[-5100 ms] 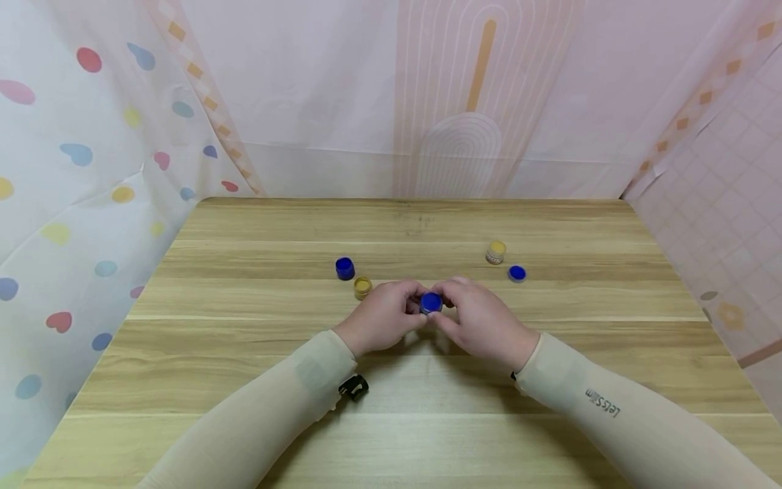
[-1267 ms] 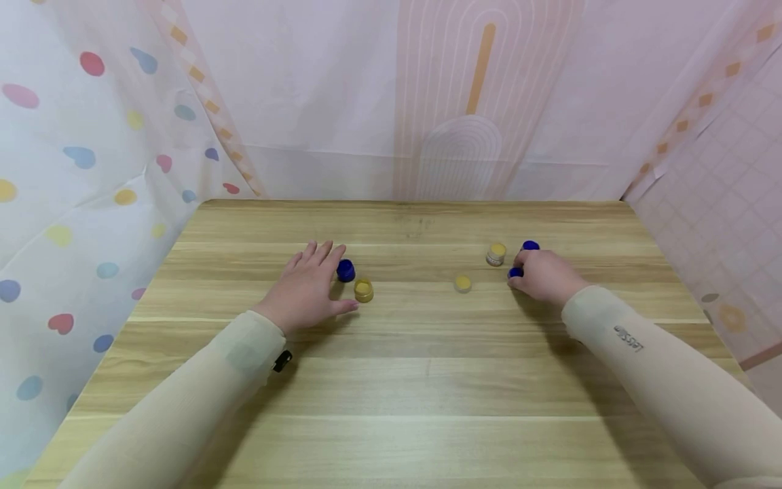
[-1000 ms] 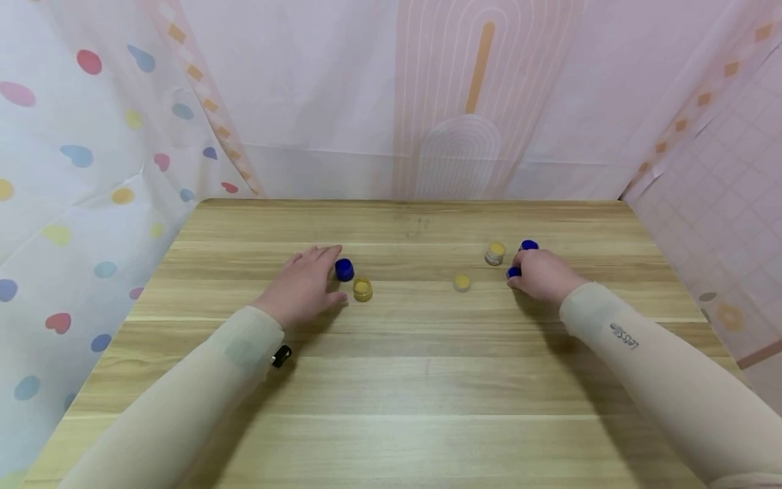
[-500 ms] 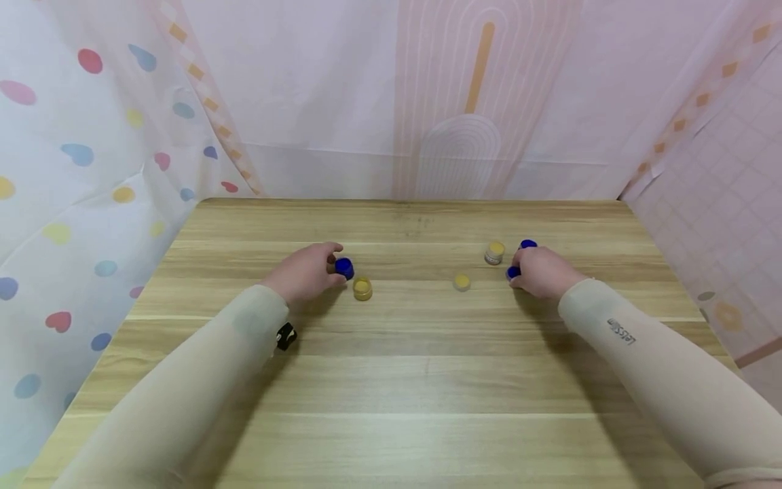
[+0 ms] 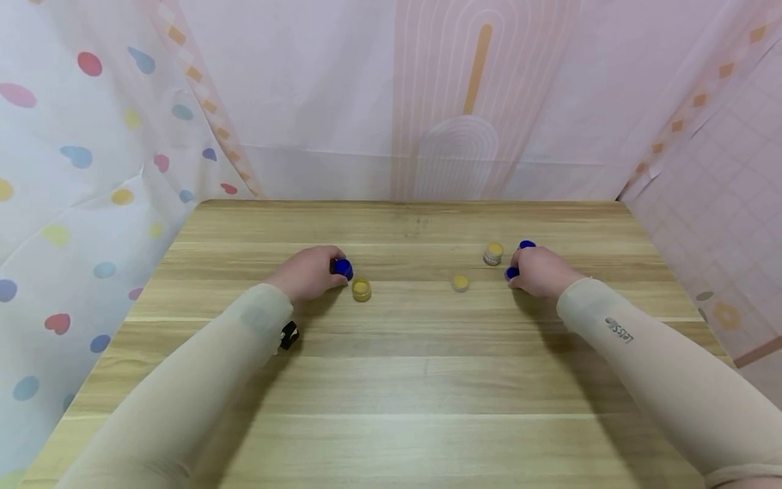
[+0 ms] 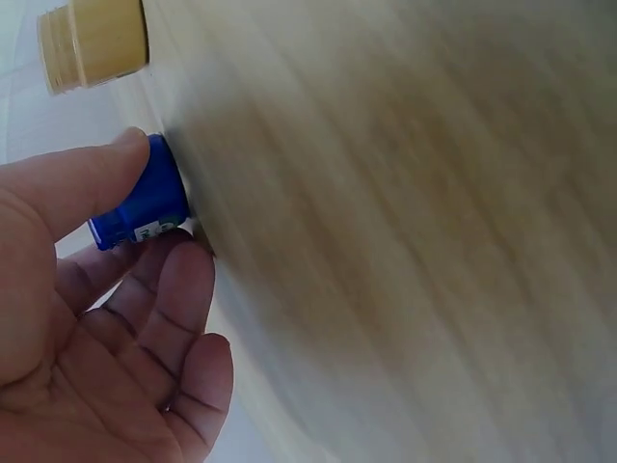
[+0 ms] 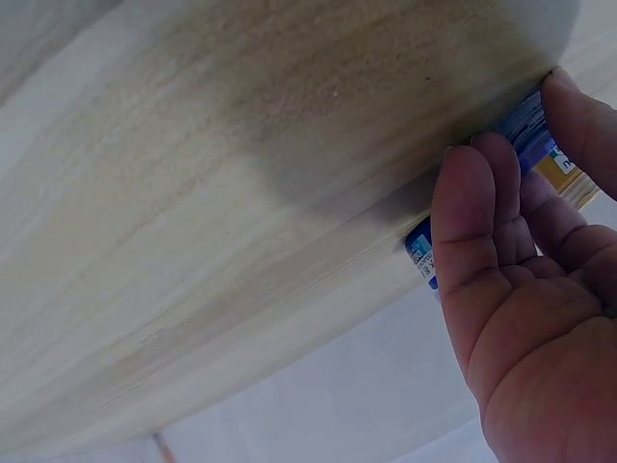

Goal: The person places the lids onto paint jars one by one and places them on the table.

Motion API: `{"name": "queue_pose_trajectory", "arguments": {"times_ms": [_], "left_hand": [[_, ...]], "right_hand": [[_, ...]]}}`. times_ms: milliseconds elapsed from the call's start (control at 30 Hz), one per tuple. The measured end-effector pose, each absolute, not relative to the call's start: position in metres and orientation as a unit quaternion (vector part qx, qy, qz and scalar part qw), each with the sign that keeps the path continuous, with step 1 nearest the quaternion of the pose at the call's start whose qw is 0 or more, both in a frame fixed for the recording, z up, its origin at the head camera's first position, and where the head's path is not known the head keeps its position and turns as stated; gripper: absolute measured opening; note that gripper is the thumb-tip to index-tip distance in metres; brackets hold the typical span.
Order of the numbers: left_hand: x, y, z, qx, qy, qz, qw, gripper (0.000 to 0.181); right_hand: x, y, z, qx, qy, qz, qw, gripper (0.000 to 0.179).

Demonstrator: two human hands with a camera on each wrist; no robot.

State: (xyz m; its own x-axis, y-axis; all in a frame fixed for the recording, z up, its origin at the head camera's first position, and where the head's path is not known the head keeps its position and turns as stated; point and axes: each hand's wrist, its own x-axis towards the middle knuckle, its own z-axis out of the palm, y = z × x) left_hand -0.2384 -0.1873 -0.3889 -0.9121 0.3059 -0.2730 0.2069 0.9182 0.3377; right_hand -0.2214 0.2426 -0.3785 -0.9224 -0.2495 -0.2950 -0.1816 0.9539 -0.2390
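My left hand (image 5: 307,273) grips a small blue paint jar (image 5: 343,269), thumb on the near side and fingers on the far side. In the left wrist view the blue jar (image 6: 154,198) shows a threaded neck and a label. Close by stands an open yellow paint jar (image 5: 362,290). On the right, my right hand (image 5: 541,272) pinches a blue lid (image 5: 512,274) at the tabletop. Its ridged edge (image 7: 525,125) shows near the thumb in the right wrist view. Just behind this hand is another blue jar (image 5: 527,244), partly hidden by the fingers.
A yellow jar (image 5: 493,254) with a label stands left of the right hand. Nearer the middle a yellow lid (image 5: 460,283) lies flat on the wooden table (image 5: 415,380). A patterned curtain (image 5: 318,102) hangs along the back edge.
The blue jar once held by both hands now stands at the back right. My right hand stays on the blue lid. My left hand has closed round the left blue jar.
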Motion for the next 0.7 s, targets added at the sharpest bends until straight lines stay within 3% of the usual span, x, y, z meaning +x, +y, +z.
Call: {"name": "queue_pose_trajectory", "arguments": {"times_ms": [700], "left_hand": [[-0.2387,-0.1830,-0.3903,0.144,0.969,0.130,0.156,0.048]], "right_hand": [[-0.2184,0.2432,-0.3784,-0.108,0.977,-0.097,0.159,0.031]]}}
